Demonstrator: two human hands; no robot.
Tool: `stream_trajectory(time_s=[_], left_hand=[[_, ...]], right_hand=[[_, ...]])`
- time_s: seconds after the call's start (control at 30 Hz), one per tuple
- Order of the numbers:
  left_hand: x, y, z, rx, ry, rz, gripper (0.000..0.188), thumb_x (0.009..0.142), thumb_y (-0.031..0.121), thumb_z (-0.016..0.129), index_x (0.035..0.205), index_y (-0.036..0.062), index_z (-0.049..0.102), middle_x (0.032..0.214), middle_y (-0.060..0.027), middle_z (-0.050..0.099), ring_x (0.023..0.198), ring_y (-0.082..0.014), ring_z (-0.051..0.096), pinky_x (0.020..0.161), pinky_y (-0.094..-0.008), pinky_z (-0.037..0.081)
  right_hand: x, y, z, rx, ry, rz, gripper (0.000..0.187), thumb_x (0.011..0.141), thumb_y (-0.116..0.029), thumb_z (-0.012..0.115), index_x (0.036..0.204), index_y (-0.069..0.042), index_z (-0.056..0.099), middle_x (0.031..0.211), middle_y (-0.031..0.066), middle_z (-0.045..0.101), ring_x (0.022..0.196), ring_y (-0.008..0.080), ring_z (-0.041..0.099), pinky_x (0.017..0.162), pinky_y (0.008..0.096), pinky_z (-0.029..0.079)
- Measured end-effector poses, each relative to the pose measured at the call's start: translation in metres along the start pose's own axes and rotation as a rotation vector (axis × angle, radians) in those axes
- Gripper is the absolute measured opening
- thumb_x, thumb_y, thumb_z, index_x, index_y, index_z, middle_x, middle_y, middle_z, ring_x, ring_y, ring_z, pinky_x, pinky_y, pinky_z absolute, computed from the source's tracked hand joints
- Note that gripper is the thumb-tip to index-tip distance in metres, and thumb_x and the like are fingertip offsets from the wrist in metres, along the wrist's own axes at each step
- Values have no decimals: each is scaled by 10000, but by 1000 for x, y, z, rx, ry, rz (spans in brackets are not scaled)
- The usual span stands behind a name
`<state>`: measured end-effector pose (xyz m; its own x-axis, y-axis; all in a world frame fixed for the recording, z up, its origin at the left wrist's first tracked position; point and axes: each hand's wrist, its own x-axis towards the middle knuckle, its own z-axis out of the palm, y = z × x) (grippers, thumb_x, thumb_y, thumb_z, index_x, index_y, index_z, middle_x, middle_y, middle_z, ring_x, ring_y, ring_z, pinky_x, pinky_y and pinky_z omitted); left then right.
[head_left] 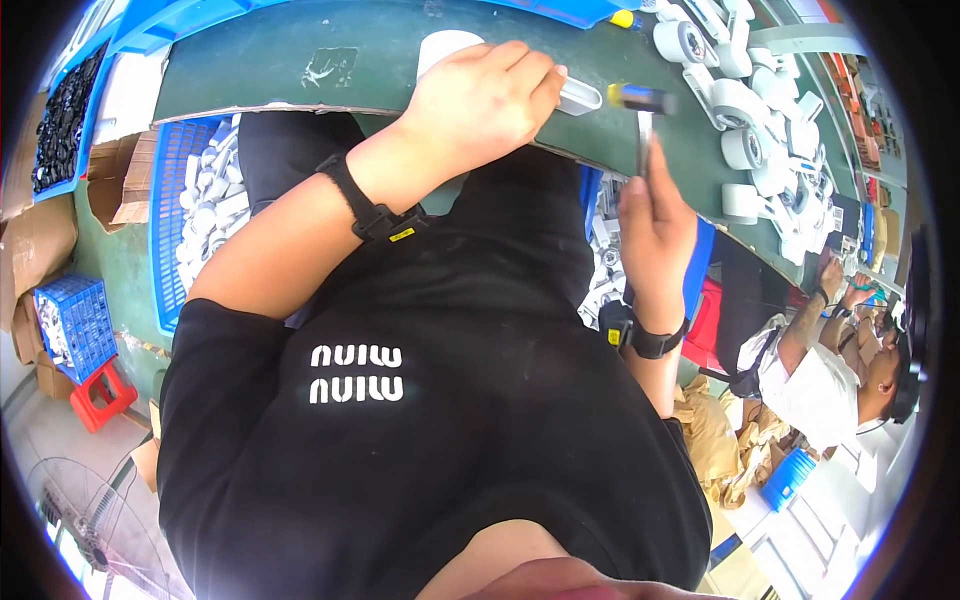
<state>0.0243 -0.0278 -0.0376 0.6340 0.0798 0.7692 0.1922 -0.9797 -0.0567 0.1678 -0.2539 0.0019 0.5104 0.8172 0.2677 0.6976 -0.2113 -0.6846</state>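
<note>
My left hand (pixel 488 95) is closed over a white plastic part (pixel 582 98) and presses it to the green worktable near its front edge. A rounded white end shows beyond the knuckles, and a slotted, handle-like end sticks out to the right; the middle is hidden under the fingers. Just right of that end, my right hand (pixel 655 225) grips a small hammer (pixel 644 140) by its thin metal handle. The hammer head, blurred, with a yellow end and a dark end, is raised beside the part, apart from it.
Many similar white parts (pixel 742 150) are heaped on the table (pixel 250 75) at right. Blue crates (pixel 170 215) of white pieces stand below the edge. A bin of black pieces (pixel 68 120) is at far left. A co-worker (pixel 815 380) sits at right, hands over small items.
</note>
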Motion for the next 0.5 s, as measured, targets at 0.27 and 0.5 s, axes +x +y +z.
stream_trajectory(time_s=[0.27,0.5], left_hand=[[1,2,-2,-19,-26,-19,266,822,166,835,1072,83,796,964,22,730,858,-144,725,673,-299,587],[10,5,-8,-95,-119,-112,233,843,156,822,1056,68,787,946,-22,737,874,-203,740,706,-335,591]], right_hand=[[5,-1,0,22,41,-30,527,1074,-7,579,1599,5,537,783,20,641,642,75,514,613,240,451],[5,-13,4,430,181,26,499,1067,-2,609,1564,-46,593,846,123,659,667,144,583,674,278,483]])
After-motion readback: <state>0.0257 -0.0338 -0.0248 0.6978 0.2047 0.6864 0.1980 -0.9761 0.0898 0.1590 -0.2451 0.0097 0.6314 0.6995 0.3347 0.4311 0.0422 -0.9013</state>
